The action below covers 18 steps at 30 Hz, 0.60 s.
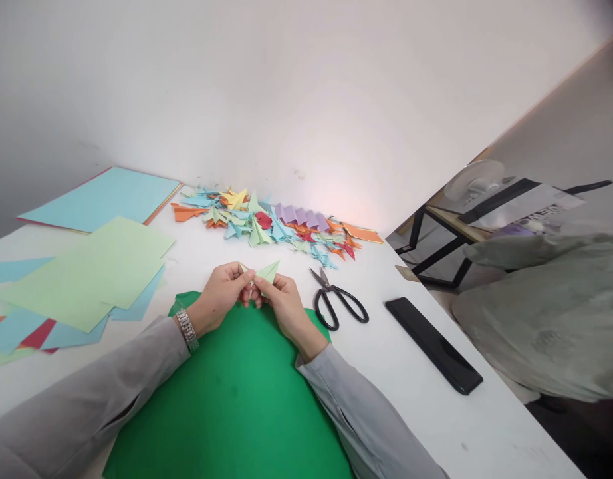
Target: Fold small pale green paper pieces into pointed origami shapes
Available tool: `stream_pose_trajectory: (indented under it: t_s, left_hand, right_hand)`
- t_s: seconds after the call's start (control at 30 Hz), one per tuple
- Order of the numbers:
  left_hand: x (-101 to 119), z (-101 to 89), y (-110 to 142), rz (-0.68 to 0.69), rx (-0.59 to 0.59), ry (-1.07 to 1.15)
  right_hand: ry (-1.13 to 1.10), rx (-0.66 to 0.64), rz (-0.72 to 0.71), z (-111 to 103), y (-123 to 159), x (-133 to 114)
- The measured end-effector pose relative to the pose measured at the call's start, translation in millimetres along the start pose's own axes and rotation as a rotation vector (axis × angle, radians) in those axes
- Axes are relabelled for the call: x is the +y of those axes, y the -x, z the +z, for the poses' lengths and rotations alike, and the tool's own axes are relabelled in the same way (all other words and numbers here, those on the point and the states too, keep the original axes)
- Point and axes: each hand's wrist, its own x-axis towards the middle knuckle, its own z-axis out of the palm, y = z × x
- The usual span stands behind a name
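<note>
Between my two hands is a small piece of folded light green paper [267,273], with pointed tips sticking out to either side. My left hand [221,293], with a metal watch band at the wrist, pinches its left part. Thumb and fingers of my right hand [285,301] are closed on its right part. Both hands are above the far end of a green sheet [227,392]. Just right of my right hand lie scissors [331,293] with black handles, blades apart. Fingertips under the paper are partly hidden.
A pile of colourful folded paper pieces [259,223] lies along the wall. Loose light green sheets [102,273] spread at left, before a stack of blue sheets [112,196]. A long black case [431,342] lies right. Beyond the table edge sits a person in a pale sleeve [546,319].
</note>
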Motion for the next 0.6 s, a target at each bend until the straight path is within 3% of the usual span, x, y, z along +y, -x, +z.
stream_pose_trajectory:
  t_s: [0.27,0.6]
  left_hand:
    - [1.4,-1.3,-0.2,-0.077,0.016,0.082]
    - [-0.1,-3.1,-0.3,-0.066,0.002,0.178]
  right_hand:
    - [0.004,0.015,-0.027,0.2,0.2,-1.0]
    - [-0.018,0.006,-0.003,-0.3,1.4,-1.4]
